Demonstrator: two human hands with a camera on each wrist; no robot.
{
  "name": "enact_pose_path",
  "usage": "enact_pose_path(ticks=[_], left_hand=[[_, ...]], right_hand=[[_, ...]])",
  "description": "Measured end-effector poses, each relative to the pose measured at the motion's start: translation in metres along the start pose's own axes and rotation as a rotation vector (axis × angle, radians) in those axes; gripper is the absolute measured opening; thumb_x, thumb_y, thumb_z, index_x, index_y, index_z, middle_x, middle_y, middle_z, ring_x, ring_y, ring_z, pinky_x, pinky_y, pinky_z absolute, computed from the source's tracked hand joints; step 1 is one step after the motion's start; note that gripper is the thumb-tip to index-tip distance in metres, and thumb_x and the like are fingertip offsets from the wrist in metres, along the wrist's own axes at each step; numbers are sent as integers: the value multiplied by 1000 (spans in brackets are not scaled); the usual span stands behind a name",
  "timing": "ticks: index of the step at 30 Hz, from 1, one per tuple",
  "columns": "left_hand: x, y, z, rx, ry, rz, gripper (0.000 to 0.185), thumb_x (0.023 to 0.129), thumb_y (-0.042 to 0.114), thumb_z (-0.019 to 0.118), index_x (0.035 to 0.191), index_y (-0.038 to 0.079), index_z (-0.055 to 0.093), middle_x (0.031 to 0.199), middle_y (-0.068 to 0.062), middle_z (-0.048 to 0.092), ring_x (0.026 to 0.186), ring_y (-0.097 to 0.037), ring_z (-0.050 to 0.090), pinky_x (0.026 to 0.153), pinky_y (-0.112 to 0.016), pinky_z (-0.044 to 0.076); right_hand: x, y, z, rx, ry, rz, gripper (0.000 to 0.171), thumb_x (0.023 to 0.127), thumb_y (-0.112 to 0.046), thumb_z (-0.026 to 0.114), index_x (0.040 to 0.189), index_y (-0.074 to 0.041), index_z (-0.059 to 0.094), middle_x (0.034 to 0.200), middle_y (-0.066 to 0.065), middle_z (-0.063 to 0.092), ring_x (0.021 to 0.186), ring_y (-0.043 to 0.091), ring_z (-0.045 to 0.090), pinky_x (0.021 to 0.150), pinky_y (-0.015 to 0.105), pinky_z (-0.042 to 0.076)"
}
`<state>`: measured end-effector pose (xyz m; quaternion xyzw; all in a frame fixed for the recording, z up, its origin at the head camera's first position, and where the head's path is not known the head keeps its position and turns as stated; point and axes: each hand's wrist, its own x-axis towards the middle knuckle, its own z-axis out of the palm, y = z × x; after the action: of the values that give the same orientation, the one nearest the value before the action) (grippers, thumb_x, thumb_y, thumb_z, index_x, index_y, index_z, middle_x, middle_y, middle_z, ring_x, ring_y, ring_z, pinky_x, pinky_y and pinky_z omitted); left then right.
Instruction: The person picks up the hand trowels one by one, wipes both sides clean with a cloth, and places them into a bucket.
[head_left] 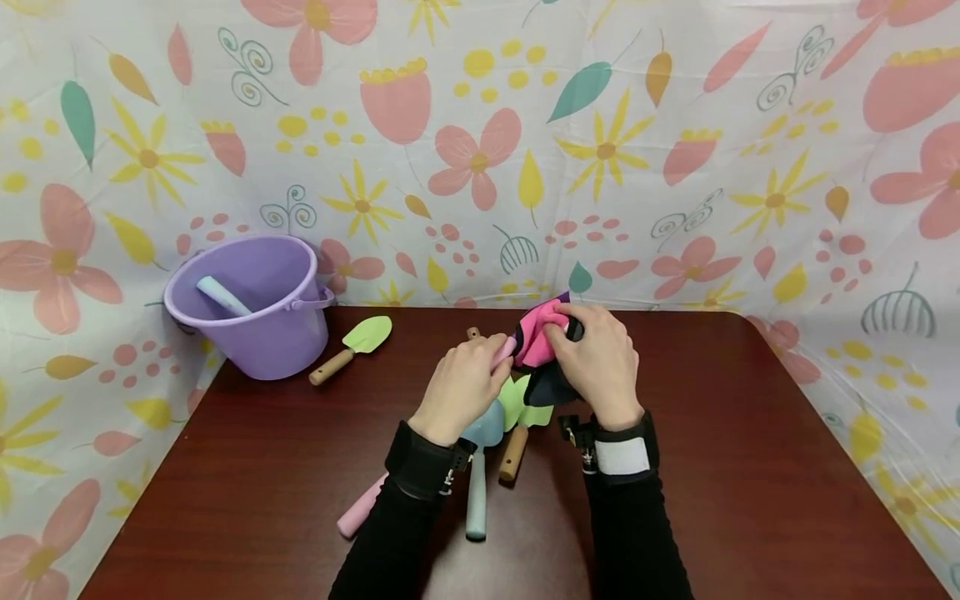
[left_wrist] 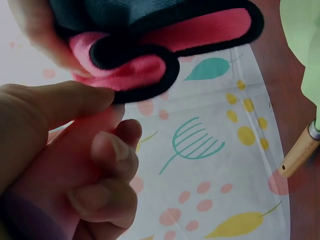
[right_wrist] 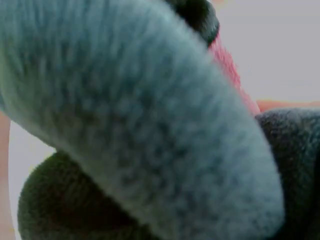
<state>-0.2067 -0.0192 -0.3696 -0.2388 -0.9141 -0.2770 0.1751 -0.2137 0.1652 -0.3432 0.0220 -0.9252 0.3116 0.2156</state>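
In the head view, my left hand (head_left: pixel 462 385) grips a pink handle (head_left: pixel 503 353); its fingers also curl round this handle (left_wrist: pixel 95 150) in the left wrist view. My right hand (head_left: pixel 597 360) pinches a pink and black fabric glove (head_left: pixel 538 333) with finger-like lobes and a dark lower part. The glove (left_wrist: pixel 210 30) meets the left thumb tip beside the handle. Grey and dark plush fabric (right_wrist: pixel 140 115) fills the right wrist view and hides the right fingers. Below the hands lie a blue shovel (head_left: pixel 477 483) and green trowel blades (head_left: pixel 536 412), partly covered.
A purple bucket (head_left: pixel 277 350) stands at the back left with a pale blue handle (head_left: pixel 222 296) inside. Beside it lies a green trowel (head_left: pixel 367 334) with a wooden handle. Another pink handle (head_left: pixel 362 504) lies by the left sleeve. Flowered cloth (head_left: pixel 480 158) hangs behind the table.
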Motion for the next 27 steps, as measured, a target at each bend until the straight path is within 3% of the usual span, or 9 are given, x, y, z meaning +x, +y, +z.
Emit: enact_pose_path(ticks=[11, 15, 21, 27], left_hand=[[-1, -5, -10, -47, -92, 8, 12, 95, 15, 60, 84, 15, 57, 63, 2, 41, 56, -15, 47, 53, -28, 40], [-2, -8, -12, -91, -126, -6, 4, 96, 16, 61, 94, 14, 64, 65, 2, 47, 56, -13, 49, 54, -27, 41], [-2, -13, -15, -136, -172, -38, 18, 97, 23, 62, 111, 13, 68, 68, 2, 53, 57, -11, 51, 57, -26, 44], [-2, -19, -20, -170, -170, -56, 16, 97, 23, 63, 107, 13, 68, 62, 4, 45, 53, -9, 47, 53, -25, 41]], right_hand=[[7, 17, -4, 22, 77, 77, 30, 90, -36, 64, 117, -25, 72, 123, 6, 63, 110, 37, 58, 74, 60, 48], [9, 24, -6, 44, 95, 117, 30, 91, -35, 63, 117, -24, 72, 122, 7, 63, 109, 39, 58, 75, 61, 47], [12, 33, -12, 70, 121, 155, 32, 92, -37, 61, 119, -23, 71, 125, 7, 62, 114, 38, 55, 80, 63, 45], [11, 37, -19, 92, 165, 160, 34, 91, -40, 62, 119, -23, 71, 124, 9, 63, 117, 36, 54, 81, 62, 44]])
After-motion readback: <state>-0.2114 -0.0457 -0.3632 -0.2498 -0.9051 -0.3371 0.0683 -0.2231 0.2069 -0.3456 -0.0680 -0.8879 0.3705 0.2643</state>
